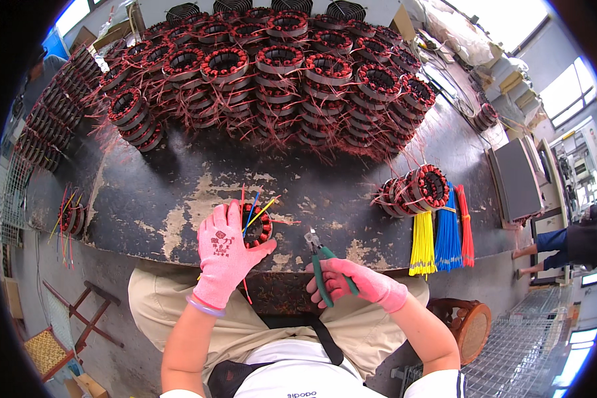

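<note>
Both your forearms come up from the lower edge, bare to the wrist, each hand in a pink glove. Your left hand (223, 255) lies palm down with the back toward you, fingers together and pointing away, thumb spread out to the right; a pale band circles that wrist. Your right hand (348, 280) sits lower and nearer your body, wrist bent inward, fingers curled tight into a closed grip.
</note>
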`<state>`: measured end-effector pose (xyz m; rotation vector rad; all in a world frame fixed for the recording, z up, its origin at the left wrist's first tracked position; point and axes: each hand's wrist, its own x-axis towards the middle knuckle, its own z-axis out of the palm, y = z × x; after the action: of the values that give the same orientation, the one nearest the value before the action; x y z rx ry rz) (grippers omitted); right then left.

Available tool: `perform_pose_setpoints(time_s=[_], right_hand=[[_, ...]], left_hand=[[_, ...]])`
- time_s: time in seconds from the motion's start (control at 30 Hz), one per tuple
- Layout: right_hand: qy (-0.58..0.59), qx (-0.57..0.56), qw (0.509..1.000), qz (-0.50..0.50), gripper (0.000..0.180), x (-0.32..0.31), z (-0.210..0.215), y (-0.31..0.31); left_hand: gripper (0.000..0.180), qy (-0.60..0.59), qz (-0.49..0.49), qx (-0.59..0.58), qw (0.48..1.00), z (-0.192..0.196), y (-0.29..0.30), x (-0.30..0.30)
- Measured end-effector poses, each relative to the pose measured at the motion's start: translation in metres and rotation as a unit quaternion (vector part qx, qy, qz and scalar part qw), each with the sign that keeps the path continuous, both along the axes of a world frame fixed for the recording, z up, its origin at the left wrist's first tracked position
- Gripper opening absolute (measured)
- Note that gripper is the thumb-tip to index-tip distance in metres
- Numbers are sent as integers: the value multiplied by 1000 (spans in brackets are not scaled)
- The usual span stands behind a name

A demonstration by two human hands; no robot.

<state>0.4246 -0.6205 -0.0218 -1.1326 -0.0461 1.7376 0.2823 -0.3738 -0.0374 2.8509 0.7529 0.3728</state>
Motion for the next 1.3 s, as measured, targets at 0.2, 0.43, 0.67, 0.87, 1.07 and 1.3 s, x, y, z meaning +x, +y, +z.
perform_pose_setpoints(time_s=[0.2, 0.43, 0.67, 0.87, 1.07, 1.3], right_hand=[[-19, -4, 1000, 13, 56, 0, -3, 11], [-49, -19, 999, 4, 58, 3, 3, 24], [-176, -14, 984, 10, 52, -6, -2, 29], [-184, -30, 982, 2, 51, -3, 5, 28], [-534, -16, 839, 106, 66, 14, 28, 15], [-845, -30, 521, 116, 69, -7, 30, 154]], left_hand=[[100, 8, -8, -3, 1000, 4, 0, 1], [100, 16, -2, -28, 999, 5, 0, 1], [99, -5, -7, -18, 1000, 1, 0, 1], [98, -14, -5, -21, 1000, -1, 0, 0], [98, -21, -20, -42, 999, 6, 19, -17], [96, 1, 40, -54, 998, 16, 87, -76]])
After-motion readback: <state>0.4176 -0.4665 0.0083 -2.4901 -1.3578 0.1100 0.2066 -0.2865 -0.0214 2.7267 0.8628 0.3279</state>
